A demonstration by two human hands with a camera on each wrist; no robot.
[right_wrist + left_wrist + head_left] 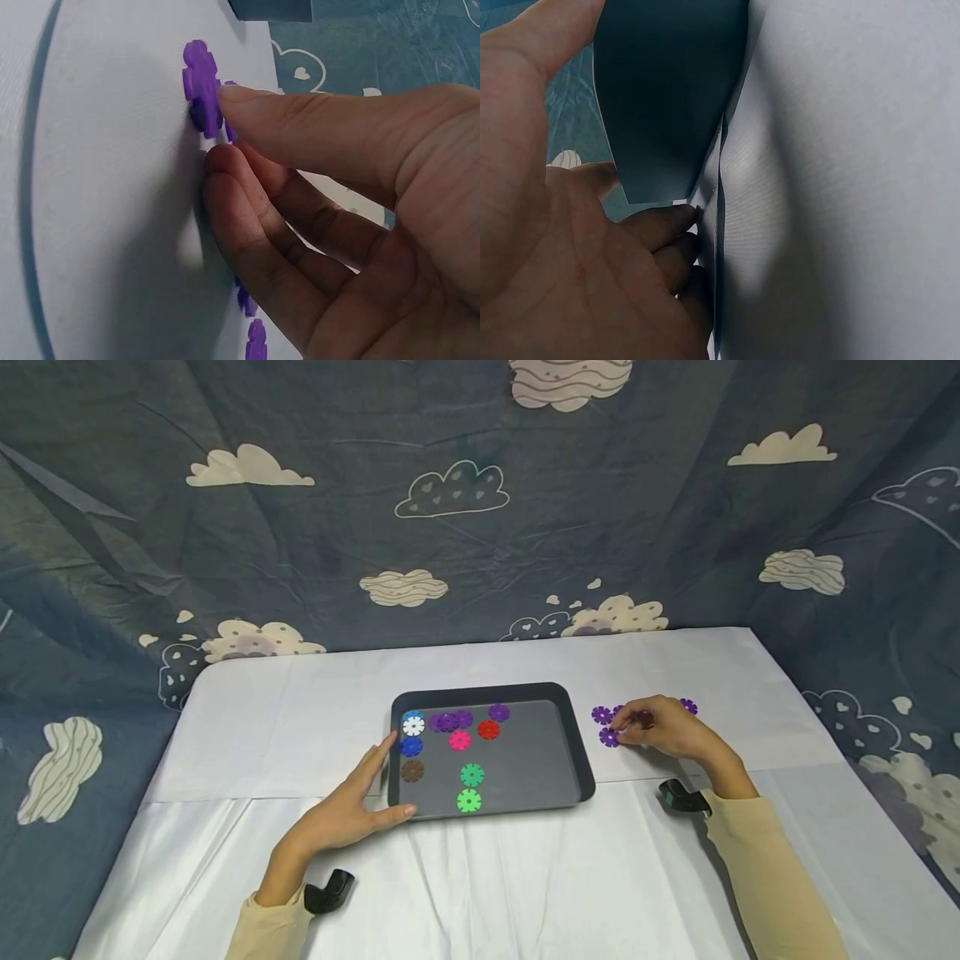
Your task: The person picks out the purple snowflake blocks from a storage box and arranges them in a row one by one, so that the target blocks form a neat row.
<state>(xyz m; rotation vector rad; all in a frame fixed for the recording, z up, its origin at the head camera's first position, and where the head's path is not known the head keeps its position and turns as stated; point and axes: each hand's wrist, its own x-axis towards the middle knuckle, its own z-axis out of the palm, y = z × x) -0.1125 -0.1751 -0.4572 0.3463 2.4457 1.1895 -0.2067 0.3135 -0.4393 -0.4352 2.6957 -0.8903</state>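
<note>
My left hand [341, 810] rests at the left end of the dark grey tray [585, 768], thumb at its front corner and fingers along its side. In the left wrist view, fingertips [682, 217] are right at the tray's wall [675, 97]. My right hand [663, 727] is low over the table right of the tray, among purple notched plastic discs. Its thumb tip touches the edge of one purple disc [201, 90], while the other fingers bend loosely below, apart from the thumb. More purple discs [602, 715] lie beside it, some partly hidden by the hand.
Inside the tray lie several discs: overlapping purple ones [450, 721], a red [488, 729], a pink [460, 740], two greens [471, 774], a brown [412, 770], and blue and white ones [413, 725] at the left. A cloud-printed cloth [450, 552] hangs behind the white-covered table [300, 718].
</note>
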